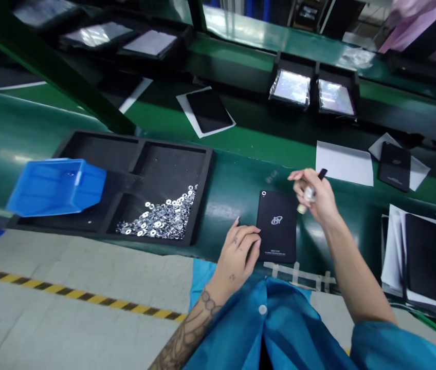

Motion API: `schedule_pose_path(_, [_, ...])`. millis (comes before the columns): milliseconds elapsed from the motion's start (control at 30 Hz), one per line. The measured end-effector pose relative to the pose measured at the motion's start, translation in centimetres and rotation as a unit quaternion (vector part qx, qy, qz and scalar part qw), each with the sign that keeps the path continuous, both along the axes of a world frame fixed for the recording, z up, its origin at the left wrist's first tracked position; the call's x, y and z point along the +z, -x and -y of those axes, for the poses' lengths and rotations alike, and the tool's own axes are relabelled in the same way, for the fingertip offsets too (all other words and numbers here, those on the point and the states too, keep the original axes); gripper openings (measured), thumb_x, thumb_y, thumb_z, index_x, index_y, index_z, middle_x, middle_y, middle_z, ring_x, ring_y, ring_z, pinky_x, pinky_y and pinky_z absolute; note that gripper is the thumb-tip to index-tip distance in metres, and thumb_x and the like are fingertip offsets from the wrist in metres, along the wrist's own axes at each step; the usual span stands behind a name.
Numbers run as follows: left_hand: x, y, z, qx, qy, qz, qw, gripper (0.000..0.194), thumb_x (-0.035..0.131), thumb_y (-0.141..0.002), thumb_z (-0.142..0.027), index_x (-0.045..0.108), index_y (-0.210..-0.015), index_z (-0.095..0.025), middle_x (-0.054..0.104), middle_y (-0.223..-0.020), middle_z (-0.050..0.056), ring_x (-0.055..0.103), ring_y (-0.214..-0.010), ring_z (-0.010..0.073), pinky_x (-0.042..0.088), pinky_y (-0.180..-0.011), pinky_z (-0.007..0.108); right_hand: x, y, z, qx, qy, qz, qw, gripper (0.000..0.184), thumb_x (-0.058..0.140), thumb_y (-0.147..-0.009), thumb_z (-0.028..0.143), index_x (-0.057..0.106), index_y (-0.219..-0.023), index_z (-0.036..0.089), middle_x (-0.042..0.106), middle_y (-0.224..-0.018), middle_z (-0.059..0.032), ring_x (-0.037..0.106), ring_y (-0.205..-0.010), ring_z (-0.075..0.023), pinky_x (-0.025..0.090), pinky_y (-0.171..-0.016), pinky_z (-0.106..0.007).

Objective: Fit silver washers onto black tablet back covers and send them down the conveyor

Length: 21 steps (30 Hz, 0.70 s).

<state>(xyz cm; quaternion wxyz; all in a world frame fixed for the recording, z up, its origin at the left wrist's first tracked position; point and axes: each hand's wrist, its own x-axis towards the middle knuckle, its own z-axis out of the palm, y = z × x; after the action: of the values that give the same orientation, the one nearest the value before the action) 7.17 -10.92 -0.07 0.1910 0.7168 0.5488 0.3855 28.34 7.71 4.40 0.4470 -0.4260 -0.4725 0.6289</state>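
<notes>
A black tablet back cover with a white logo lies face down on the green bench in front of me. My left hand rests on its left edge, fingers curled against it. My right hand hovers over the cover's upper right corner, closed round a small pen-like tool with a black tip. A black compartment tray to the left holds a heap of small silver rings.
A blue plastic bin sits tilted on the tray's left side. A stack of black covers on white sheets lies at right. More covers, white sheets and bagged parts lie farther back on the bench.
</notes>
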Motion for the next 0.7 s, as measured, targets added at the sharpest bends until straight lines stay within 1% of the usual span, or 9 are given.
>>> schedule_pose_path(67, [-1.4, -1.9, 0.5, -0.009, 0.035, 0.038, 0.999, 0.014, 0.052, -0.108, -0.013, 0.062, -0.112, -0.023, 0.074, -0.123, 0.009, 0.07, -0.119, 0.0234, 0.039, -0.132, 0.066, 0.5, -3.9, 4.0, -0.033, 0.057, 0.121, 0.991, 0.041, 0.08, -0.092, 0.059, 0.077, -0.109, 0.022, 0.075, -0.097, -0.0076, 0.035, -0.048, -0.0078, 0.017, -0.035, -0.024])
schedule_pose_path(133, [-2.3, -2.8, 0.8, -0.023, 0.06, 0.061, 0.996, 0.014, 0.051, -0.108, -0.013, 0.061, -0.111, -0.023, 0.074, -0.119, 0.008, 0.07, -0.116, 0.023, 0.036, -0.134, 0.068, 0.6, -6.7, 8.6, -0.035, 0.147, 0.199, 0.968, 0.054, 0.083, -0.088, 0.061, 0.075, -0.126, 0.023, 0.076, -0.096, -0.0085, 0.032, -0.046, -0.0082, 0.019, -0.034, -0.025])
schedule_pose_path(233, [-2.5, -3.6, 0.9, -0.071, 0.078, 0.064, 0.992, 0.015, 0.05, -0.107, -0.013, 0.061, -0.11, -0.023, 0.074, -0.109, 0.006, 0.071, -0.105, 0.0215, 0.031, -0.136, 0.069, 0.0, -8.5, 14.0, -0.003, 0.262, 0.176, 0.949, 0.071, 0.084, -0.087, 0.063, 0.067, -0.145, 0.027, 0.075, -0.091, -0.0081, 0.029, -0.047, -0.0106, 0.021, -0.034, -0.028])
schedule_pose_path(333, [-2.1, -3.7, -0.3, -0.122, 0.082, 0.049, 0.988, 0.014, 0.05, -0.108, -0.014, 0.061, -0.109, -0.023, 0.073, -0.108, 0.005, 0.071, -0.1, 0.0205, 0.027, -0.137, 0.069, -1.1, -8.0, 15.9, 0.018, 0.293, 0.157, 0.943, 0.074, 0.085, -0.086, 0.064, 0.065, -0.146, 0.025, 0.071, -0.088, -0.0048, 0.026, -0.047, -0.0086, 0.021, -0.037, -0.027])
schedule_pose_path(433, [-2.0, -3.2, -2.8, -0.113, 0.062, 0.041, 0.991, 0.014, 0.049, -0.108, -0.013, 0.061, -0.11, -0.021, 0.071, -0.121, 0.01, 0.069, -0.118, 0.0235, 0.039, -0.134, 0.062, -2.4, -7.3, 14.8, -0.036, 0.198, 0.201, 0.959, 0.064, 0.089, -0.083, 0.064, 0.071, -0.128, 0.023, 0.069, -0.095, -0.0048, 0.041, -0.052, -0.0104, 0.03, -0.042, -0.026])
schedule_pose_path(533, [-2.1, -2.4, -5.5, -0.087, 0.036, 0.022, 0.995, 0.015, 0.049, -0.109, -0.013, 0.061, -0.111, -0.02, 0.068, -0.131, 0.013, 0.064, -0.13, 0.0271, 0.05, -0.125, 0.056, -3.0, -7.2, 12.1, -0.117, 0.066, 0.227, 0.965, 0.04, 0.082, -0.091, 0.061, 0.068, -0.093, 0.023, 0.056, -0.075, 0.0, 0.045, -0.059, -0.0141, 0.034, -0.048, -0.027])
schedule_pose_path(567, [-2.3, -2.3, -6.0, -0.088, 0.031, 0.015, 0.996, 0.014, 0.049, -0.109, -0.013, 0.061, -0.111, -0.02, 0.068, -0.132, 0.013, 0.064, -0.13, 0.0276, 0.052, -0.123, 0.056, -2.9, -7.0, 10.8, -0.118, 0.028, 0.215, 0.969, 0.043, 0.076, -0.097, 0.06, 0.062, -0.081, 0.023, 0.049, -0.068, 0.0014, 0.042, -0.058, -0.0141, 0.032, -0.05, -0.028])
schedule_pose_path(633, [-2.6, -2.2, -6.6, -0.102, 0.021, -0.002, 0.995, 0.014, 0.05, -0.109, -0.014, 0.062, -0.113, -0.02, 0.068, -0.132, 0.013, 0.063, -0.129, 0.0281, 0.053, -0.122, 0.057, -2.4, -5.8, 7.9, -0.063, -0.049, 0.171, 0.982, 0.056, 0.066, -0.105, 0.059, 0.05, -0.065, 0.022, 0.039, -0.061, 0.0021, 0.037, -0.056, -0.0138, 0.03, -0.053, -0.03])
schedule_pose_path(700, [-3.0, -2.4, -6.4, -0.117, 0.011, -0.017, 0.993, 0.015, 0.051, -0.109, -0.014, 0.063, -0.116, -0.02, 0.068, -0.133, 0.012, 0.063, -0.13, 0.0281, 0.051, -0.125, 0.059, -1.9, -3.4, 4.6, 0.014, -0.119, 0.121, 0.985, 0.062, 0.065, -0.106, 0.058, 0.047, -0.058, 0.022, 0.04, -0.059, 0.0009, 0.038, -0.057, -0.0138, 0.031, -0.056, -0.032])
